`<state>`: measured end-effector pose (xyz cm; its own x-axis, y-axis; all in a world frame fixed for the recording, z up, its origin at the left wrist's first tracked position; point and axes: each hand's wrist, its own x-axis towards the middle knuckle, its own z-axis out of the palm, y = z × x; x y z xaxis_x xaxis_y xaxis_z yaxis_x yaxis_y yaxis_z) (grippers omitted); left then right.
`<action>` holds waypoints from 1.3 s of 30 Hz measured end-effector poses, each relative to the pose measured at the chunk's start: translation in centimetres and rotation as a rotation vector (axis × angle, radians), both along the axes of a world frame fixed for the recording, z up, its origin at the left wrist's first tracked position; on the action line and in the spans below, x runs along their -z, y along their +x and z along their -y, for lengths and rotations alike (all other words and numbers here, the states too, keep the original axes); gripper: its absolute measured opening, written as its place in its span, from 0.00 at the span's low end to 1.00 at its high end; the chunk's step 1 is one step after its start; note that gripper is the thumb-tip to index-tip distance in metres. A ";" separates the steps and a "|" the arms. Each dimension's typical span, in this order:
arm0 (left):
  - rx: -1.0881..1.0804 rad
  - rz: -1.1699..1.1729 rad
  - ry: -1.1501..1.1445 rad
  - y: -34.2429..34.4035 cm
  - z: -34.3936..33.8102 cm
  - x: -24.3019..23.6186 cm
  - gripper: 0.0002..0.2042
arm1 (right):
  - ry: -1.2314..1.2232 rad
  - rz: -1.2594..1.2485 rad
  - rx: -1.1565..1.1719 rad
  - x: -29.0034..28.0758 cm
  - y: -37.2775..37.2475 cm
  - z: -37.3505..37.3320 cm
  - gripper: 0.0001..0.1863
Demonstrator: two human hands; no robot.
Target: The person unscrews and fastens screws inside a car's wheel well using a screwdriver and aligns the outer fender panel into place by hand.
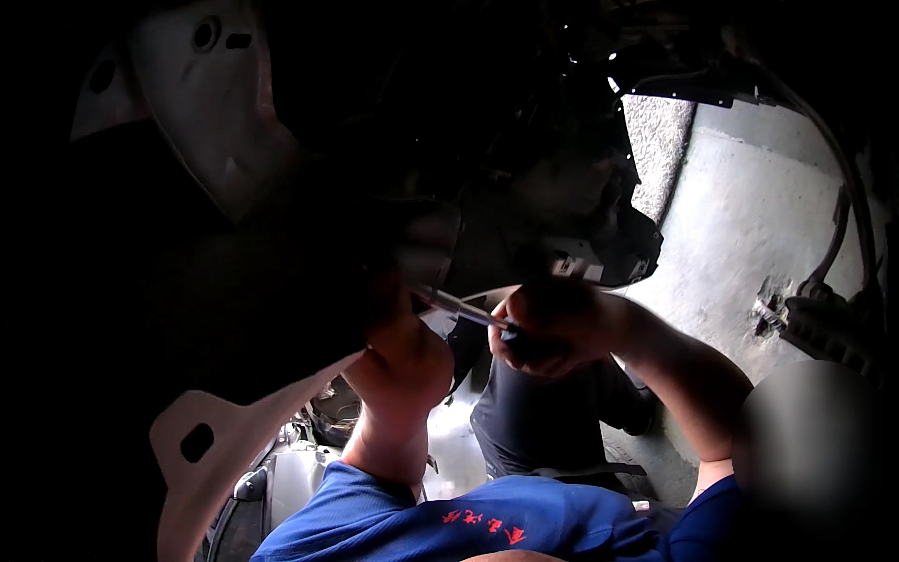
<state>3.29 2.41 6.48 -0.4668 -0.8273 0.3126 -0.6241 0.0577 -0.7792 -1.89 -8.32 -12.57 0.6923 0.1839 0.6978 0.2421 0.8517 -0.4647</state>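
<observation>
A slim, shiny metal rod-shaped tool (461,307) crosses the middle of the view, sloping down to the right. Its right end, with something dark on it, sits in my right hand (552,328), whose fingers are curled closed round it. My left hand (398,328) is raised beside the rod's far left end. Deep shadow swallows its fingers, so whether it touches the rod does not show. The tool's working end is lost in the same darkness, and its exact kind cannot be made out.
Dark vehicle bodywork surrounds my arms. A pale metal bracket edge with an oval hole (198,442) lies at lower left, and a pale holed panel (201,84) at upper left. A dark hose (854,187) curves down the right, beside a ribbed dark part (829,328) above the grey floor (740,215).
</observation>
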 end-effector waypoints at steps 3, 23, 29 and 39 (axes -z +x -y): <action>0.051 -0.652 -0.002 3.7 -1.6 1.0 0.24 | 0.034 0.111 0.445 -0.9 -1.9 -0.5 0.32; -0.008 -0.186 0.063 3.5 -3.2 -1.3 0.24 | -0.012 -0.020 0.518 -0.7 -1.2 -2.2 0.29; 0.103 -0.781 0.077 3.3 -1.6 0.4 0.25 | 0.114 0.201 0.025 0.4 0.4 0.1 0.24; 0.124 -0.473 0.008 2.9 -0.4 0.2 0.23 | 0.017 -0.228 1.586 -1.0 -2.8 -5.7 0.17</action>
<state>6.20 2.76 6.27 -0.3706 -0.7775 0.5081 -0.8974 0.1589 -0.4115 -4.68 -2.64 -11.59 0.2522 -0.7947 0.5522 0.7753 -0.1756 -0.6067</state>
